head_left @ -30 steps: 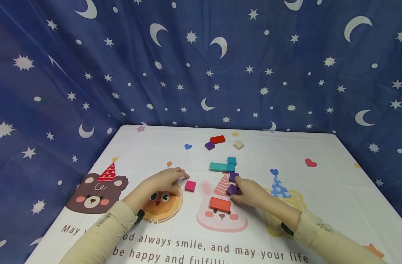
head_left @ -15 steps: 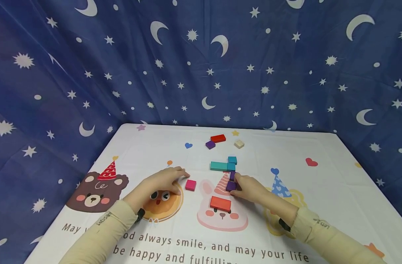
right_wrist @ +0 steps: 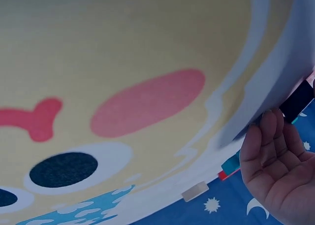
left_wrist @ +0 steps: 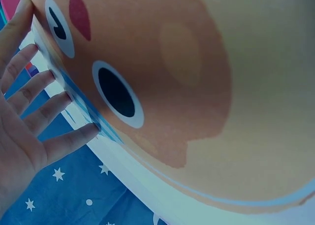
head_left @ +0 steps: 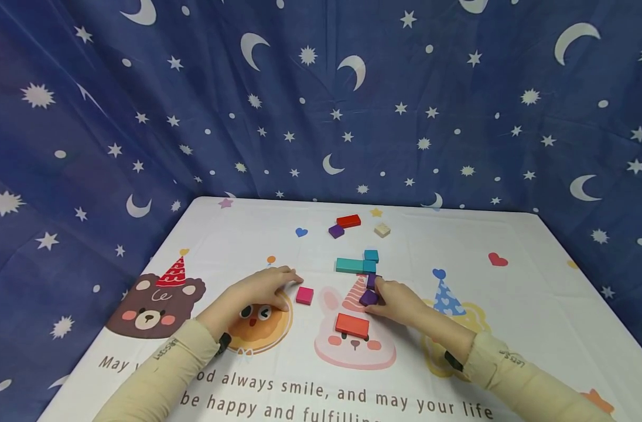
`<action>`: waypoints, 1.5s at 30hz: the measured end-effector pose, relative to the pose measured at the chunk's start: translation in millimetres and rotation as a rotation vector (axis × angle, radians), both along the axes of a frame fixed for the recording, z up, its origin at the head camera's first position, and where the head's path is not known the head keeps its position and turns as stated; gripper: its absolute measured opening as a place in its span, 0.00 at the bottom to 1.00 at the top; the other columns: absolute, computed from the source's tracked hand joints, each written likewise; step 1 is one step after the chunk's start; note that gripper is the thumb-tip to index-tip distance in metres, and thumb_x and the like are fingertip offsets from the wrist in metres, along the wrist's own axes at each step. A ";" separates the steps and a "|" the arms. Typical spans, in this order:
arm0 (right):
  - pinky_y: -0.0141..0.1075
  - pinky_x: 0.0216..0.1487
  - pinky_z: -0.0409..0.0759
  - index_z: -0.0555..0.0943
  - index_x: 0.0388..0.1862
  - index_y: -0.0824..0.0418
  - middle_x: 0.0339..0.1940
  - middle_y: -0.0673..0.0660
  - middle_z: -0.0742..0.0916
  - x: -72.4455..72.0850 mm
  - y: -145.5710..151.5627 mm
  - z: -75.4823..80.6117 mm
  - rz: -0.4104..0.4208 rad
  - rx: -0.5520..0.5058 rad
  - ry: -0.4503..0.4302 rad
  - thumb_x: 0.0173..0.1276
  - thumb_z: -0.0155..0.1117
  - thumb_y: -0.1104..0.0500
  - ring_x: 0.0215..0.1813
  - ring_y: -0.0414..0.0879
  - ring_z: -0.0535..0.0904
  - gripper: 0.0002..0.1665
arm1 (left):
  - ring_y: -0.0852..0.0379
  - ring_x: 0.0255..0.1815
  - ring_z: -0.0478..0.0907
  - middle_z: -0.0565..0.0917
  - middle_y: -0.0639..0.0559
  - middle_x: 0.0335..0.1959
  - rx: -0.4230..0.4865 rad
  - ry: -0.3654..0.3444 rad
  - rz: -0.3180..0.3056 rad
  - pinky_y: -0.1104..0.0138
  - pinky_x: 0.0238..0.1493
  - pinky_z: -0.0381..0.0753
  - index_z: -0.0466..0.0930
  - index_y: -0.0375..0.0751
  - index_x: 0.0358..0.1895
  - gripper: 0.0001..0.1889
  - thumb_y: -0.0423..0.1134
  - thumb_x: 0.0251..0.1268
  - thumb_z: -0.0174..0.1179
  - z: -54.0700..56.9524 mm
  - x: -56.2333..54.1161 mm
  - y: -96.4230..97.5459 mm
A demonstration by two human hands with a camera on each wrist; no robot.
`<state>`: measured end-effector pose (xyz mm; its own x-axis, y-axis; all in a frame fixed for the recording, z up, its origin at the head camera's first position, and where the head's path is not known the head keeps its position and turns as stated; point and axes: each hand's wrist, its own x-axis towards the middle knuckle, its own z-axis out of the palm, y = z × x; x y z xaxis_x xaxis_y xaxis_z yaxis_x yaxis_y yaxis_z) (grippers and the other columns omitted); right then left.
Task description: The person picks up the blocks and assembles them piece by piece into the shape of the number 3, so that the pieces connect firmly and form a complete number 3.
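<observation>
Right hand (head_left: 400, 303), fingers curled, pinching nearest purple block (head_left: 369, 298) at its nine o'clock; left hand (head_left: 260, 290), loosely extended, holding nothing; probable risk: overpushing towards twelve o'clock, jolting middle purple block (head_left: 371, 282) into nearer blue block (head_left: 369, 266).

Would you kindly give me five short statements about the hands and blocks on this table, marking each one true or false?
1. The right hand touches a purple block. True.
2. The left hand grips the pink block. False: the left hand holds nothing; the pink block lies beside it.
3. In the head view, the cream block lies right of the far red block. True.
4. The long teal block stands on end. False: it lies flat.
5. An orange-red block lies on the printed rabbit. True.
</observation>
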<state>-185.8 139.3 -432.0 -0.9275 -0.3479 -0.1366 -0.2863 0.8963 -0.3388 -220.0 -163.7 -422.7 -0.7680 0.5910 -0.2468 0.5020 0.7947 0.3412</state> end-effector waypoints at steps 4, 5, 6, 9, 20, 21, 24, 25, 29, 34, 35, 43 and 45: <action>0.31 0.32 0.71 0.73 0.38 0.63 0.24 0.52 0.76 -0.4 0.2 0.0 -0.005 -0.009 -0.008 0.53 0.73 0.47 0.30 0.43 0.71 0.26 | 0.41 0.66 0.67 0.70 0.41 0.65 0.001 0.000 0.002 0.47 0.66 0.65 0.73 0.47 0.61 0.31 0.46 0.51 0.70 -0.1 0.3 -0.1; 0.30 0.32 0.72 0.73 0.38 0.63 0.24 0.52 0.77 -0.8 0.7 0.2 -0.006 -0.017 -0.014 0.53 0.73 0.46 0.30 0.43 0.71 0.26 | 0.41 0.66 0.67 0.70 0.42 0.65 0.001 0.000 0.004 0.47 0.66 0.64 0.73 0.48 0.61 0.31 0.46 0.51 0.69 0.0 0.4 0.0; 0.30 0.32 0.73 0.73 0.38 0.63 0.25 0.52 0.77 -1.4 1.3 0.4 -0.009 -0.027 -0.023 0.52 0.73 0.46 0.30 0.43 0.72 0.26 | 0.41 0.66 0.67 0.70 0.42 0.65 0.001 0.000 0.004 0.47 0.66 0.65 0.73 0.48 0.61 0.31 0.46 0.51 0.69 0.1 0.4 0.0; 0.31 0.35 0.78 0.72 0.40 0.62 0.29 0.53 0.80 -3.0 3.9 1.6 0.014 -0.062 -0.029 0.52 0.74 0.48 0.32 0.43 0.73 0.27 | 0.42 0.66 0.67 0.70 0.42 0.65 0.000 -0.001 0.006 0.47 0.66 0.64 0.73 0.47 0.61 0.31 0.46 0.52 0.69 0.3 0.6 0.1; 0.42 0.48 0.81 0.73 0.50 0.57 0.40 0.56 0.84 -4.5 7.2 3.1 0.178 -0.076 -0.026 0.56 0.71 0.58 0.38 0.44 0.75 0.24 | 0.42 0.66 0.67 0.70 0.42 0.65 0.001 0.002 -0.001 0.48 0.66 0.65 0.73 0.47 0.61 0.31 0.47 0.52 0.69 -0.5 -0.1 0.0; 0.43 0.49 0.80 0.74 0.51 0.57 0.40 0.56 0.84 -4.9 6.8 3.0 0.174 -0.075 -0.030 0.56 0.71 0.58 0.38 0.44 0.75 0.24 | 0.41 0.66 0.67 0.70 0.41 0.66 0.001 0.001 0.000 0.48 0.66 0.64 0.73 0.47 0.62 0.31 0.47 0.52 0.69 -0.5 -0.2 0.1; 0.43 0.49 0.81 0.74 0.50 0.56 0.40 0.56 0.83 -6.0 6.4 2.9 0.174 -0.068 -0.031 0.56 0.71 0.57 0.38 0.45 0.75 0.23 | 0.41 0.66 0.66 0.69 0.41 0.66 0.002 -0.002 0.004 0.48 0.66 0.64 0.73 0.47 0.61 0.31 0.46 0.51 0.70 -0.1 -0.1 0.2; 0.43 0.49 0.81 0.74 0.50 0.56 0.40 0.56 0.83 -6.2 6.4 2.9 0.176 -0.067 -0.032 0.56 0.71 0.58 0.39 0.45 0.75 0.23 | 0.41 0.67 0.66 0.69 0.40 0.66 0.002 -0.003 0.005 0.48 0.66 0.64 0.73 0.47 0.61 0.31 0.46 0.51 0.70 0.1 0.1 0.2; 0.43 0.49 0.81 0.74 0.51 0.57 0.40 0.56 0.83 -6.5 6.2 3.7 0.177 -0.070 -0.049 0.56 0.72 0.57 0.39 0.44 0.75 0.24 | 0.40 0.66 0.66 0.69 0.40 0.66 0.001 -0.002 0.002 0.47 0.66 0.64 0.73 0.46 0.61 0.31 0.46 0.51 0.70 0.9 0.5 0.3; 0.39 0.45 0.81 0.74 0.51 0.57 0.38 0.55 0.82 -3.4 4.9 8.2 0.187 -0.064 -0.039 0.56 0.72 0.56 0.36 0.43 0.74 0.25 | 0.41 0.66 0.66 0.70 0.40 0.66 0.003 -0.008 0.002 0.48 0.67 0.64 0.73 0.46 0.61 0.31 0.46 0.51 0.70 1.8 0.8 -0.1; 0.38 0.44 0.81 0.74 0.51 0.57 0.38 0.55 0.81 -2.6 4.4 9.1 0.185 -0.061 -0.033 0.56 0.72 0.55 0.36 0.43 0.74 0.25 | 0.42 0.66 0.66 0.70 0.41 0.65 0.003 -0.008 -0.001 0.49 0.67 0.64 0.73 0.46 0.61 0.31 0.47 0.52 0.69 2.1 0.8 0.1; 0.36 0.38 0.78 0.75 0.52 0.57 0.35 0.56 0.78 1.0 4.1 15.9 0.144 -0.024 -0.004 0.55 0.72 0.52 0.33 0.44 0.72 0.27 | 0.45 0.63 0.69 0.73 0.43 0.62 0.004 0.006 0.002 0.51 0.67 0.65 0.75 0.48 0.59 0.29 0.51 0.53 0.68 2.6 1.1 3.3; 0.36 0.37 0.78 0.75 0.51 0.57 0.34 0.56 0.78 1.4 4.9 17.2 0.139 -0.017 -0.004 0.54 0.73 0.52 0.32 0.44 0.72 0.27 | 0.46 0.63 0.69 0.73 0.44 0.62 0.014 0.008 0.003 0.51 0.66 0.65 0.75 0.48 0.59 0.29 0.51 0.53 0.68 1.9 2.5 3.7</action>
<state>-184.5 144.2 -414.8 -0.8695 -0.4756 -0.1331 -0.4061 0.8420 -0.3552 -217.5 -160.0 -420.8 -0.7716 0.5922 -0.2323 0.5024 0.7913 0.3485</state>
